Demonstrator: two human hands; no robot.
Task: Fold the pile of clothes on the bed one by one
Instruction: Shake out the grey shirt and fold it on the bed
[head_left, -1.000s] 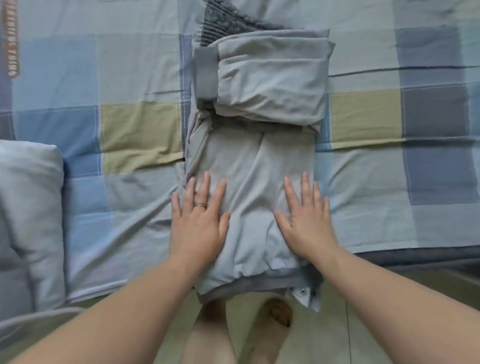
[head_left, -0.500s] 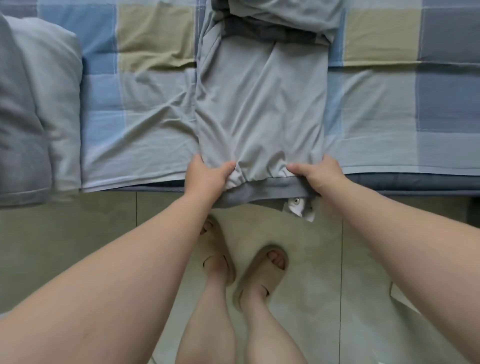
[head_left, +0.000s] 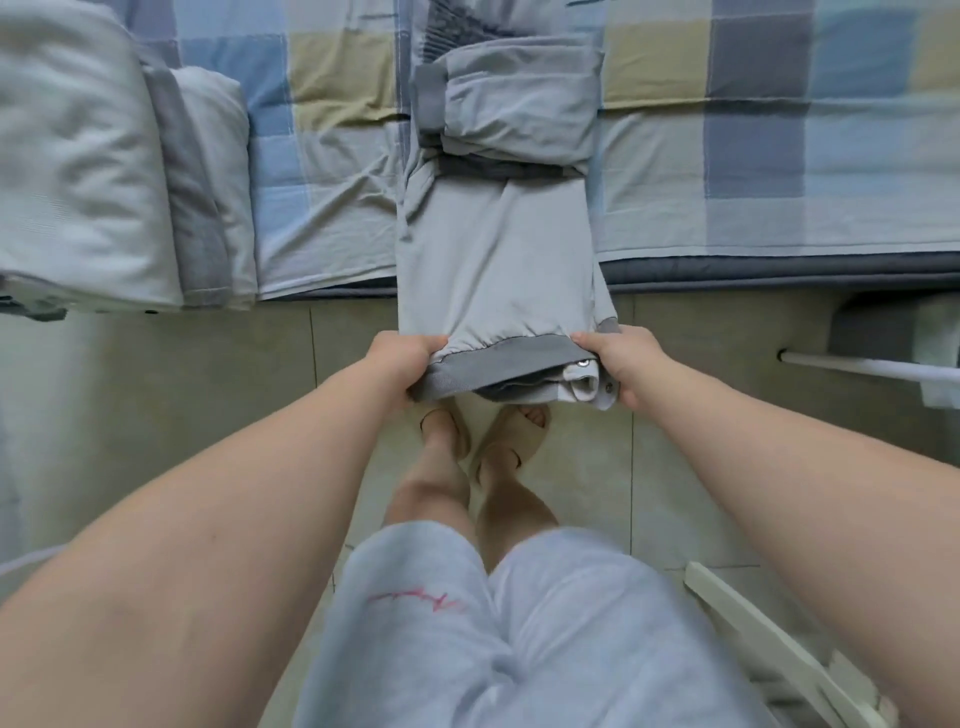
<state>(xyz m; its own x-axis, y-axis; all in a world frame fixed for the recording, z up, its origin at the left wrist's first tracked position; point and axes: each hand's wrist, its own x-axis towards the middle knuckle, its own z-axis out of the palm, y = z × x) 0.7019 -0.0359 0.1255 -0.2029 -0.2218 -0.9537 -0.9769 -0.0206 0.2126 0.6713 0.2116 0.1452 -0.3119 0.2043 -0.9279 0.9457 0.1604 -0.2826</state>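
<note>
Garment (head_left: 498, 260): soft, light, limp | hangs over bed (head_left: 779, 156) edge | left hand (head_left: 402, 364), right hand (head_left: 621, 364) grip waistband corners

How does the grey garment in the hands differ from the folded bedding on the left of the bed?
The grey garment is gripped at its dark band by the left hand and right hand; the folded bedding lies untouched. The garment is a long narrow strip, its near end off the bed edge; the bedding is a thick stack. Both are pale grey with darker grey parts.
</note>
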